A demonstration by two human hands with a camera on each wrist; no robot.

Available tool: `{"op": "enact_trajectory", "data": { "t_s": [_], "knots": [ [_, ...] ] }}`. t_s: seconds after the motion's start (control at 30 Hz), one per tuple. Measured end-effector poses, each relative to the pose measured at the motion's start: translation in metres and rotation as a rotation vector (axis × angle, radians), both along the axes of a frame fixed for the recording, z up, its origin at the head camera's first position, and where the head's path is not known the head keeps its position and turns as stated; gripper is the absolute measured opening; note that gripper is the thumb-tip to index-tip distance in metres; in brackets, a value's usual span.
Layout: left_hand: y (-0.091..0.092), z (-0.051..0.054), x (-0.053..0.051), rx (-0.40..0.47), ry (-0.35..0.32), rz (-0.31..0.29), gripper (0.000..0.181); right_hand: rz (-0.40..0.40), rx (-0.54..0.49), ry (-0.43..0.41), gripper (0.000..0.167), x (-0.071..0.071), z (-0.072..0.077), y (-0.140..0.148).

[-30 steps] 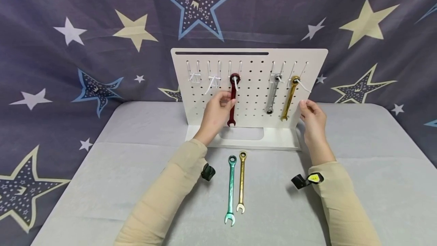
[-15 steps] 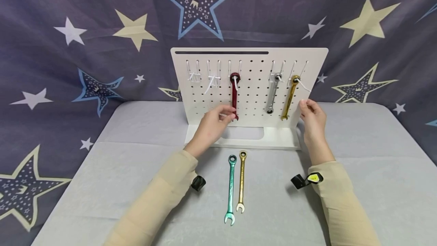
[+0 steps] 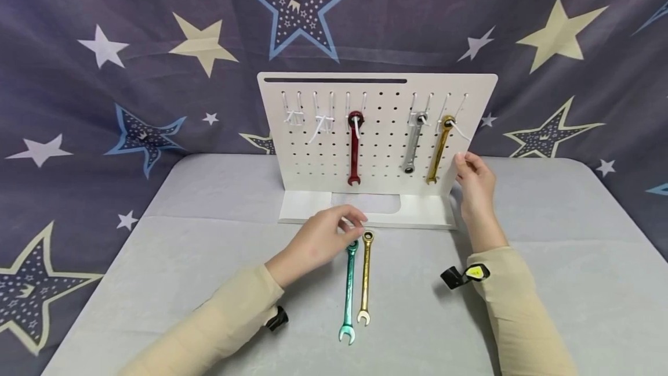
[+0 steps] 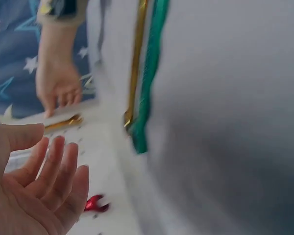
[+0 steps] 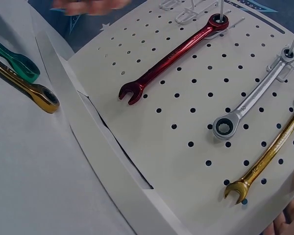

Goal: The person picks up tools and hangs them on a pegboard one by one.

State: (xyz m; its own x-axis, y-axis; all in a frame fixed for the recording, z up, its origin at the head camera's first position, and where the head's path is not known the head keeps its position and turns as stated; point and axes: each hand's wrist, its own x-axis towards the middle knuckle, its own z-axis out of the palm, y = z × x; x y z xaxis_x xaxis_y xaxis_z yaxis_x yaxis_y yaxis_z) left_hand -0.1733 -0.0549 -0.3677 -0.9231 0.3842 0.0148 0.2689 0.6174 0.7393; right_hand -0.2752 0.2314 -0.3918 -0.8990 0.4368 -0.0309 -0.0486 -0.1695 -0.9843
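Part of the green wrench (image 3: 349,289), at its ring end, is hidden by the left hand (image 3: 323,237) near the centre of the head view, so whether they touch cannot be told. That hand's fingers are loosely bent, the thumb well apart from them in the left wrist view, and it holds nothing. The green wrench and the lying gold wrench (image 3: 366,277) are side by side on the table (image 3: 198,237), lower centre; the left wrist view blurs both and cuts them off at its top edge.

At centre right, the right hand (image 3: 476,184) pinches the right edge of the white pegboard (image 3: 387,144), thumb in front, its other fingers partly hidden behind; the right wrist view crops it at lower right. The red wrench (image 3: 355,152) hangs mid-board; right of it hang the silver wrench (image 3: 413,147) and the hung gold wrench (image 3: 439,152), whose ring end the right wrist view cuts off. White hooks (image 3: 316,130) at the board's upper left bear no wrench. Behind, a star-patterned curtain (image 3: 386,16) fills the upper frame.
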Motion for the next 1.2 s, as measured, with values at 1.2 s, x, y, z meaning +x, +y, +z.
{"op": "enact_trajectory", "data": {
  "t_s": [1.2],
  "knots": [
    [-0.023,-0.03,0.016,-0.244,-0.176,-0.003,0.026,-0.003,0.017,-0.024,0.014,0.0,0.001,0.0]
  ]
}}
